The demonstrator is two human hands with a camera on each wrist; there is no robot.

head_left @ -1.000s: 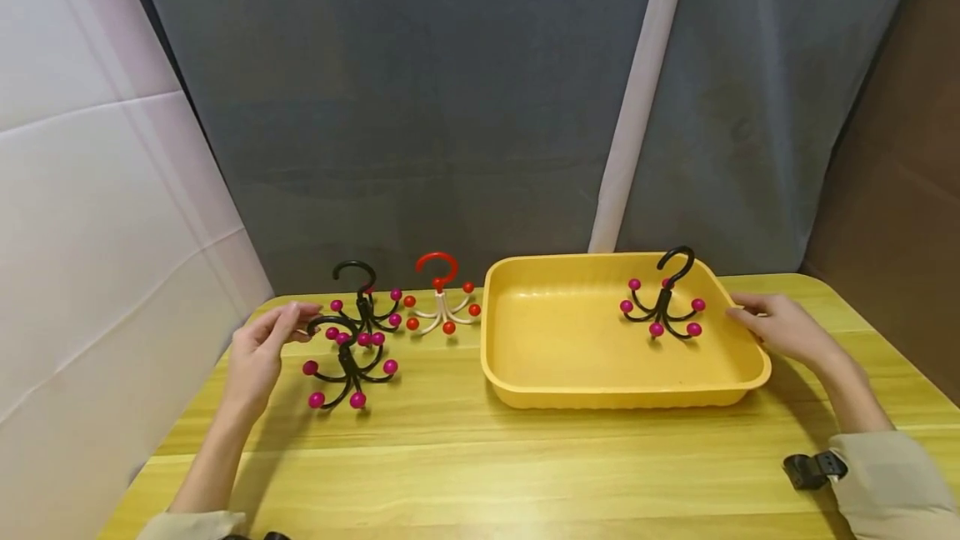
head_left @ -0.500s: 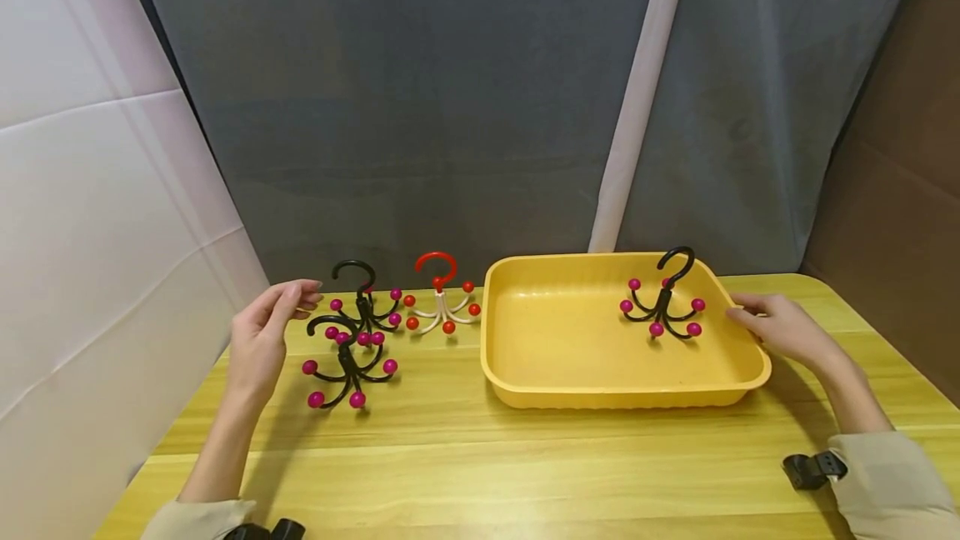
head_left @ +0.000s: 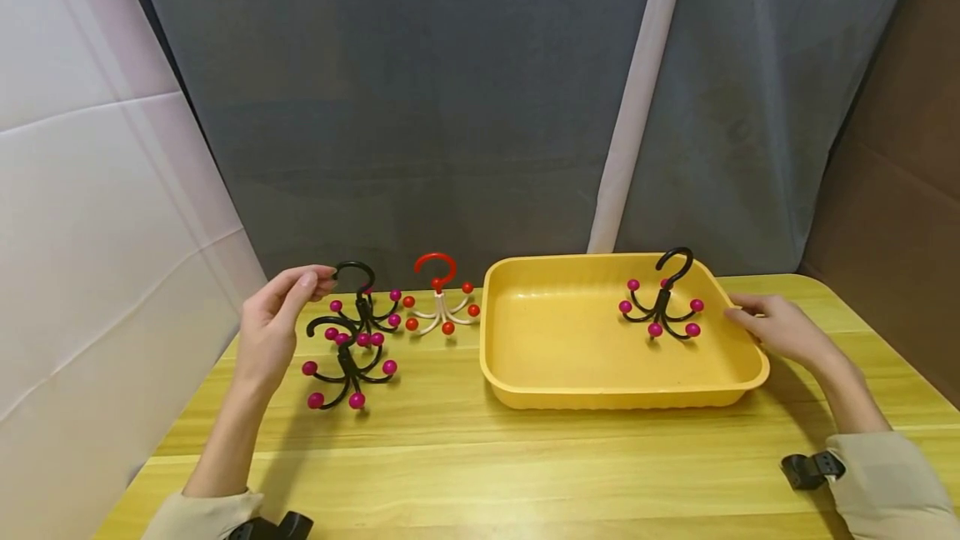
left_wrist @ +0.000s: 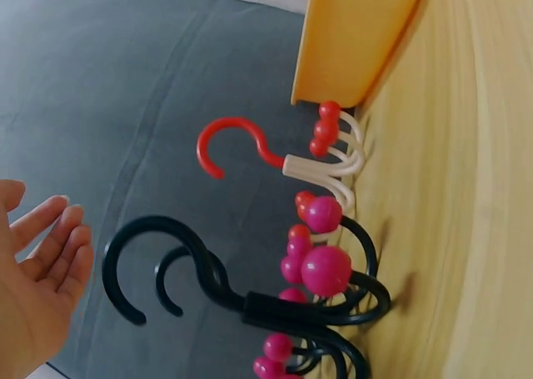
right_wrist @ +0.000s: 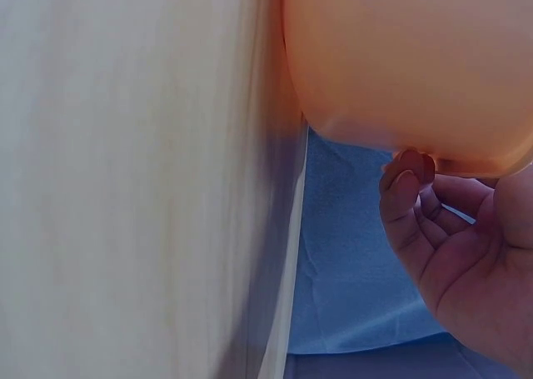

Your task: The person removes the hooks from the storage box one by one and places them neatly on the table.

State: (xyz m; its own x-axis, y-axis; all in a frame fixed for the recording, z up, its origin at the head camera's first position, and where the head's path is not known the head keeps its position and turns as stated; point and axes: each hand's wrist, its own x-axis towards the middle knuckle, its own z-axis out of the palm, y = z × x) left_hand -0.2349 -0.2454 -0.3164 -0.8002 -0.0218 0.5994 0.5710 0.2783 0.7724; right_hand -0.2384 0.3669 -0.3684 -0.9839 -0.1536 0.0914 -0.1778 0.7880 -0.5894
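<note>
In the head view, my left hand [head_left: 279, 319] hovers at the left, its fingertips beside the top hook of the far black hanger [head_left: 364, 307] with pink ball tips. The left wrist view shows the hand's fingers bent loosely, apart from the hooks. Nearer stands a matching black hanger [head_left: 349, 361]. A white hanger [head_left: 441, 307] with a red hook and red balls stands to their right. My right hand [head_left: 780, 327] grips the right rim of the yellow tray [head_left: 585, 398]; curled fingers [right_wrist: 404, 191] touch its outer wall. Another black hanger [head_left: 663, 307] stands inside the tray.
Everything stands on a wood-grain table [head_left: 450, 473]. A grey cloth [head_left: 412, 107] hangs behind it, with a white cloth [head_left: 97, 190] at the left and a brown panel [head_left: 892, 173] at the right.
My left hand has risen and moved right, from the near black hanger's hook to the far one's. My right hand, the tray and the hangers have stayed put.
</note>
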